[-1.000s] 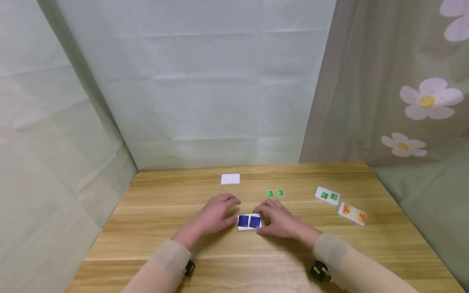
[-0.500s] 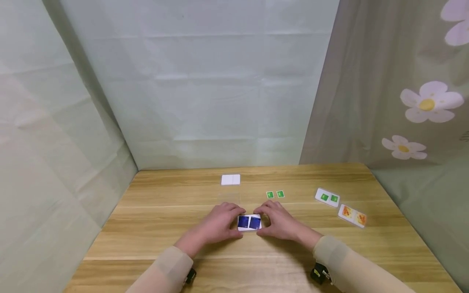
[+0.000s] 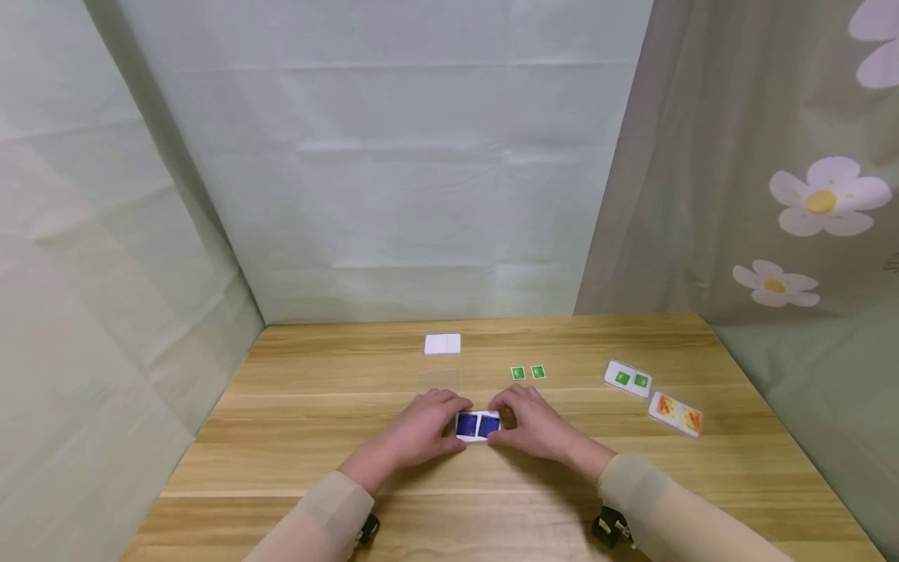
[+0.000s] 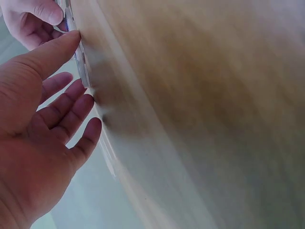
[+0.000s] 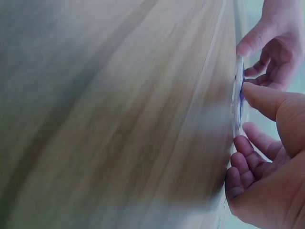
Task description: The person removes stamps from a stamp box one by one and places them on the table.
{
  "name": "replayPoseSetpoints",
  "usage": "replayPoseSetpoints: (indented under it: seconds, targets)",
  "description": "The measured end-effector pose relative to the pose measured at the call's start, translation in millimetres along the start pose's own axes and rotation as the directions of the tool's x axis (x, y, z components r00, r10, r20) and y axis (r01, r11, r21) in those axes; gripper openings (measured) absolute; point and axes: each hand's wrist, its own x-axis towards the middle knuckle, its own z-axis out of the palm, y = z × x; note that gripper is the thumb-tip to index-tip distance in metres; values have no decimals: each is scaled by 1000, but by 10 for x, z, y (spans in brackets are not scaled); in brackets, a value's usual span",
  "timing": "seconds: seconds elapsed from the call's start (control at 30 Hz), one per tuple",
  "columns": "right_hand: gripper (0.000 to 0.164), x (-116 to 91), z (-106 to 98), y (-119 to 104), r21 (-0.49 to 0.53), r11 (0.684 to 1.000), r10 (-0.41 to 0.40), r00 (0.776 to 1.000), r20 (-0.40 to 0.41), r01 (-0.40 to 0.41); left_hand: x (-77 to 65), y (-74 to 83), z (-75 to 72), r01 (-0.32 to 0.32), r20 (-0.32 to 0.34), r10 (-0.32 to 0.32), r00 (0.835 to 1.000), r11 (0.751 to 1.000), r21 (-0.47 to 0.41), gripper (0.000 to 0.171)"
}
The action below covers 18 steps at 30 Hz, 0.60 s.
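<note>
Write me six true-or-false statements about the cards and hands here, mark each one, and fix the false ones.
1. The left hand and right hand hold opposite ends of the blue-picture card. True.
2. Two loose green squares lie left of the green-picture card in the head view. True.
3. The right hand holds the green-picture card. False: it holds the blue-picture card.
4. The white card lies beyond the loose green squares. True.
5. The loose green squares touch each other. False: a gap separates them.
6. The left hand covers the white card. False: the white card is uncovered.
</note>
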Motion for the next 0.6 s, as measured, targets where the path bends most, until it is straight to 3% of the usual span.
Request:
replayPoseSetpoints:
  seconds: [0.6]
  targets:
    - [31, 46, 30, -87, -53, 996, 64, 998, -27, -65, 22, -20, 30, 9, -10, -10, 1000, 999, -51, 57]
